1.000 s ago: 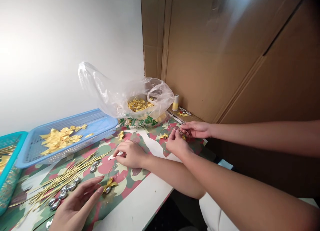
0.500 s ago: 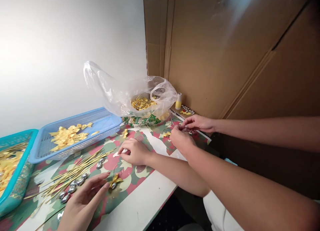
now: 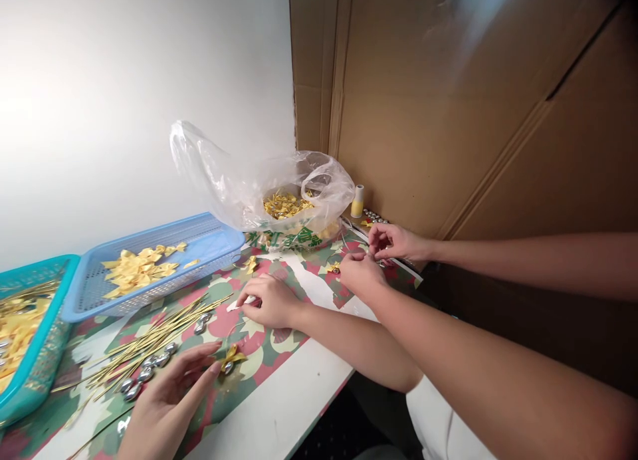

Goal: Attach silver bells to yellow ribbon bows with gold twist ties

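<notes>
Curving loosely open beside the gold bow (image 3: 232, 357), the left hand (image 3: 167, 397) is released; beyond the bow, the right hand (image 3: 272, 302) curls, its grasp impossible to tell from here.

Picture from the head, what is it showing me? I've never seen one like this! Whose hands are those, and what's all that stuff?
There's no robot here. Someone wears a camera on their head, so you look forward and down, as they do.

Their left hand is open, close to a yellow bow with a silver bead. Their right hand rests on the patterned table; I can't tell whether it holds anything. The two hands further right look like another person's, with fingertips together around something too small to make out.

On the table are thin golden strips, silver beads, a blue basket with yellow pieces, a teal basket and a see-through plastic bag.
</notes>
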A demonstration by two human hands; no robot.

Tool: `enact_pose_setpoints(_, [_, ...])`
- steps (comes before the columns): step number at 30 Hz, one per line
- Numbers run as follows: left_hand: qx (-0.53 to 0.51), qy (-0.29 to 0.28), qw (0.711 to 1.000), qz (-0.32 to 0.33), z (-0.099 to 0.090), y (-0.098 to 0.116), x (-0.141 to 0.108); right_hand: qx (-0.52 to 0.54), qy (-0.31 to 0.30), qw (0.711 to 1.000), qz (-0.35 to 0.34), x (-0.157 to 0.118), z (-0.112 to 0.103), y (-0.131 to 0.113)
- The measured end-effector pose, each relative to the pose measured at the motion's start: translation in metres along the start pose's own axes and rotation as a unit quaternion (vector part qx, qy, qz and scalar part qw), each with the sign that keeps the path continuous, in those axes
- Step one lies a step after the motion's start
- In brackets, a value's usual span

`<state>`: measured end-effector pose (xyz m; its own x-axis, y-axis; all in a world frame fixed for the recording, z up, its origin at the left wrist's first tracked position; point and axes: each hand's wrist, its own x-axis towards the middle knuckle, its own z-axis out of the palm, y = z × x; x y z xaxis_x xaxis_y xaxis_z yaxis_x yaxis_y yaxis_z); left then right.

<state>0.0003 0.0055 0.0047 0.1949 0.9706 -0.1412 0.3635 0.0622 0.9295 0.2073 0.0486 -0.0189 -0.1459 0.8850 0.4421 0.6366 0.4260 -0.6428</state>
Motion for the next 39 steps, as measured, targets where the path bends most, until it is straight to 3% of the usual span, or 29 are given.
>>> enact_pose_setpoints(39, [0.032,-0.009,0.999,0.043,-0.003,-0.016,0.004,-0.003,-0.007,1.0,0.007,0.0,0.0,-0.001])
